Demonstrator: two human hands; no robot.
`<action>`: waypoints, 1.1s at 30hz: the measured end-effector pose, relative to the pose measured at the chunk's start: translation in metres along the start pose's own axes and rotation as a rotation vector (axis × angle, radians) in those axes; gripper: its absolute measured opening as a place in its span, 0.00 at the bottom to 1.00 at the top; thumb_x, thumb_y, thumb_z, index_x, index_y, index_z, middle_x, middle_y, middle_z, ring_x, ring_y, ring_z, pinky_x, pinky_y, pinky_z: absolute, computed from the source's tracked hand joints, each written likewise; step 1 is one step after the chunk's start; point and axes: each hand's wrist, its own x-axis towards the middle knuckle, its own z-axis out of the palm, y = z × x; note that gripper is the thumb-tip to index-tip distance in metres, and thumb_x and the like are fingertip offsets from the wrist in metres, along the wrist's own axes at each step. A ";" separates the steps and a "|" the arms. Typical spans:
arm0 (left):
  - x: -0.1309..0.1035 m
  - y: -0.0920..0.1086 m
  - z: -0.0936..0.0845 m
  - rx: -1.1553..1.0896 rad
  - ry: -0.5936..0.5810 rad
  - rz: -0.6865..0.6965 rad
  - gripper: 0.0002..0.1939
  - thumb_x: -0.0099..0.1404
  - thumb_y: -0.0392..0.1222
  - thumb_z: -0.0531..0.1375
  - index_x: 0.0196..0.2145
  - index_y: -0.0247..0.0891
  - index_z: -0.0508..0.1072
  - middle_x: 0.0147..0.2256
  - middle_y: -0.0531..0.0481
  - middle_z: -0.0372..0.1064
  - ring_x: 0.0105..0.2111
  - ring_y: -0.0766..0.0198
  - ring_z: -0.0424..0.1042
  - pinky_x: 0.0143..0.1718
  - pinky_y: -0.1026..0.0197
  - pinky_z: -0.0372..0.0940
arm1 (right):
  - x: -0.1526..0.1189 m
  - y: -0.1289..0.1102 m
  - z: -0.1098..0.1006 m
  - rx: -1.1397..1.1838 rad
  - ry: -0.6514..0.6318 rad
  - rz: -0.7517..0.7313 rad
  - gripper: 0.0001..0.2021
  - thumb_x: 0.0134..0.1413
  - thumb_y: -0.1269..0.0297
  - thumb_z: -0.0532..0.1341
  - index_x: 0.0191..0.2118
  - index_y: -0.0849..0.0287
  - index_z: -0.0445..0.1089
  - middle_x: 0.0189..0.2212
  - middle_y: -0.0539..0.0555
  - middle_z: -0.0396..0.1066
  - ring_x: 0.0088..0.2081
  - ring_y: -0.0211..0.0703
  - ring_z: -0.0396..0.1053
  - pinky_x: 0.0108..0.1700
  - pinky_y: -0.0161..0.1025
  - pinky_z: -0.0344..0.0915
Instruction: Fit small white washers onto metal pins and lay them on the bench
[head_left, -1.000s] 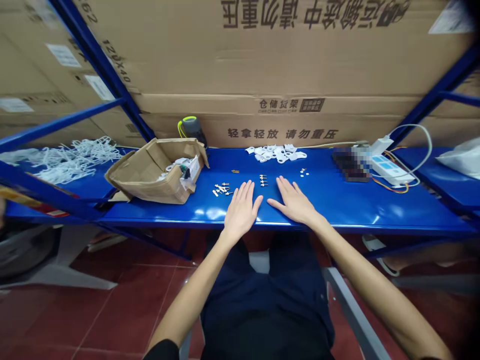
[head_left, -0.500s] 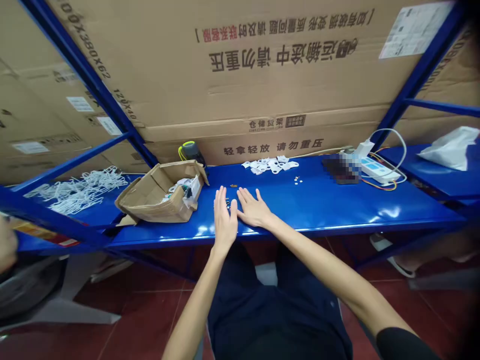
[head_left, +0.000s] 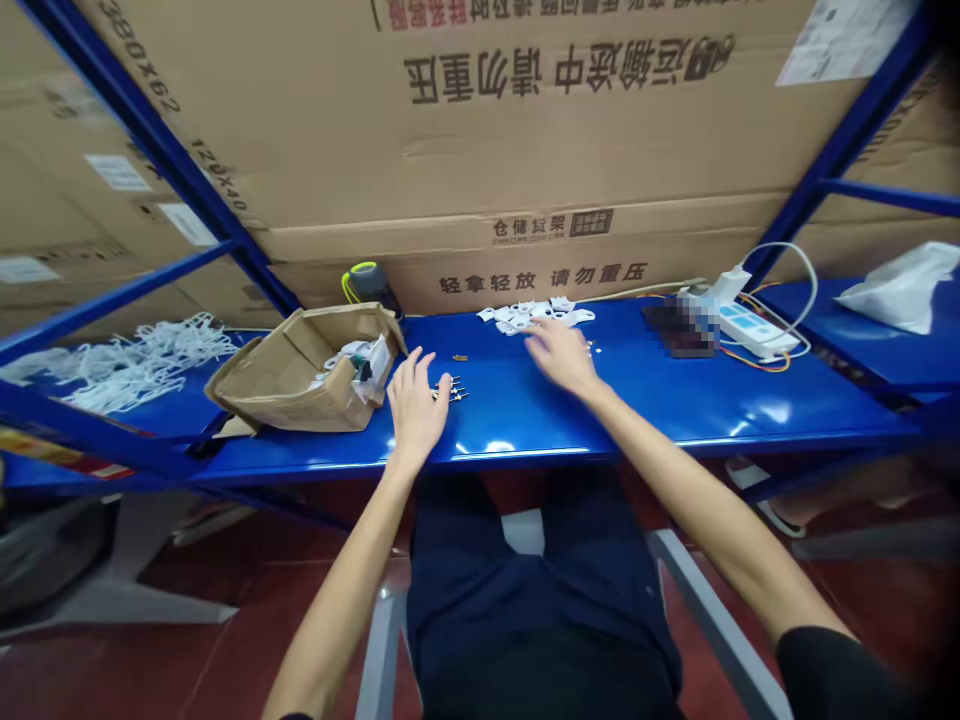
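Observation:
My left hand (head_left: 417,408) is over the blue table (head_left: 510,420), fingers apart, beside several small metal pins (head_left: 454,390) on its right. Nothing shows in its grasp. My right hand (head_left: 561,356) reaches to the near edge of a pile of white plastic pieces (head_left: 525,316), fingers spread and holding nothing visible. Whether its fingertips touch the pieces is hard to tell. A small brass-coloured part (head_left: 460,358) lies between the two hands, behind the pins. Tiny white bits (head_left: 598,350) lie just right of my right hand.
An open cardboard box (head_left: 300,375) with white items stands left of my left hand. Behind it is a dark bottle-like object (head_left: 375,288) with a yellow-green loop. A power strip (head_left: 757,332) with cables lies at right. White hooked pieces (head_left: 150,365) are piled at far left.
My hands, earlier close together around the pins, have moved apart. The left went slightly left; the right moved forward and right to the white pieces. The camera view has shifted slightly.

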 end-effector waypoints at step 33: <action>0.085 -0.042 0.025 0.015 -0.404 -0.027 0.12 0.69 0.38 0.67 0.48 0.44 0.86 0.51 0.48 0.83 0.52 0.52 0.79 0.58 0.55 0.67 | -0.047 -0.012 0.009 0.121 -0.250 -0.197 0.09 0.68 0.58 0.61 0.42 0.52 0.78 0.49 0.57 0.77 0.51 0.54 0.72 0.54 0.52 0.67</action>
